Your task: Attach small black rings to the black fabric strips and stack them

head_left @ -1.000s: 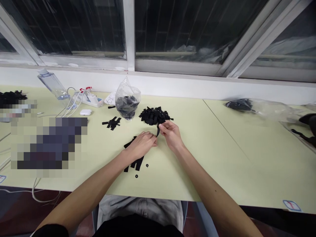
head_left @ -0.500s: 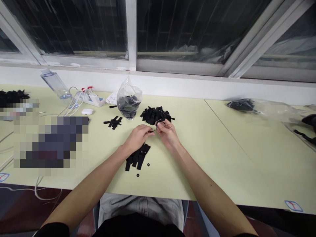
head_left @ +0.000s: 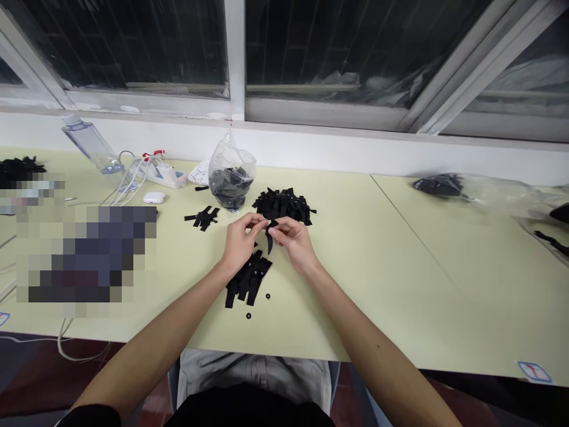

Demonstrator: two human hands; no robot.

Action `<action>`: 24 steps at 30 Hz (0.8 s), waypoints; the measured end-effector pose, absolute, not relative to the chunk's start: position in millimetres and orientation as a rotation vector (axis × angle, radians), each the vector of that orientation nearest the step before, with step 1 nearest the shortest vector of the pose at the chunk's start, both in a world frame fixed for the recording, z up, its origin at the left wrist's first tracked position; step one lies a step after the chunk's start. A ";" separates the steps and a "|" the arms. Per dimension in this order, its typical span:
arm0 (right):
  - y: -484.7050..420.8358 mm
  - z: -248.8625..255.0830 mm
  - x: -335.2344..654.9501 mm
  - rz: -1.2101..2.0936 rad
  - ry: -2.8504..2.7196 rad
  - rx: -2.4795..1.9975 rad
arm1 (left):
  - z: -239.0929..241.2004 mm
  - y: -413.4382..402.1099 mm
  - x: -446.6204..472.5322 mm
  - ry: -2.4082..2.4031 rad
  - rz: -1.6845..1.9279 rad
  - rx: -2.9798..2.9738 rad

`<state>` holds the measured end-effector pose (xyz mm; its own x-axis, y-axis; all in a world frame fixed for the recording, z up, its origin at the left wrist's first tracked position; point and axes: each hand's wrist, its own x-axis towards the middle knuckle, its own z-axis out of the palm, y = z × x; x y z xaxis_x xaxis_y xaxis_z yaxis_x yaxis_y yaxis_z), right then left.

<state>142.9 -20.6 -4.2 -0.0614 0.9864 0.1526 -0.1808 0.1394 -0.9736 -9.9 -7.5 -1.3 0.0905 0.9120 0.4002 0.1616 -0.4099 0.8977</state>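
A short black fabric strip [head_left: 269, 242] hangs between my two hands, its lower end curving down. My left hand [head_left: 242, 240] pinches at the strip's upper left. My right hand [head_left: 294, 242] grips its upper right side between thumb and fingers. Just below the hands lies a group of black strips [head_left: 251, 281] side by side, some with small shiny fittings. Two small black rings [head_left: 248, 316] rest near them. Behind the hands is a heaped pile of black strips [head_left: 284, 203]. A smaller cluster of strips [head_left: 203, 219] lies to the left.
A clear plastic bag [head_left: 232, 178] of black pieces stands at the back. To the left are a white case [head_left: 154, 197], a power strip [head_left: 171, 177], cables, a tilted bottle [head_left: 91, 142] and a blurred dark area. Another plastic bag [head_left: 484, 196] lies far right.
My left hand has risen and turned so its fingertips meet my right hand's. The strip has swung from lying across the fingers to hanging down between them.
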 end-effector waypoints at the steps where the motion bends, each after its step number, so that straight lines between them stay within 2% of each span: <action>1: -20.0 -5.1 143.1 1.203 -1.210 -0.955 | -2.4 -7.3 -9.8 1.070 1.378 1.671; 15: -22.8 -4.5 142.7 0.848 -1.352 -1.108 | -4.1 -7.0 -10.8 1.011 1.316 1.656; 24: -23.2 -5.2 143.1 0.804 -1.340 -1.133 | -6.3 -5.2 -11.2 0.991 1.323 1.627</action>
<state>143.1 -23.2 -5.2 0.1137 0.9408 0.3195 0.1610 0.2999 -0.9403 -11.2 -5.2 -6.3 0.1468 0.9216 0.3594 0.0857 -0.3738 0.9235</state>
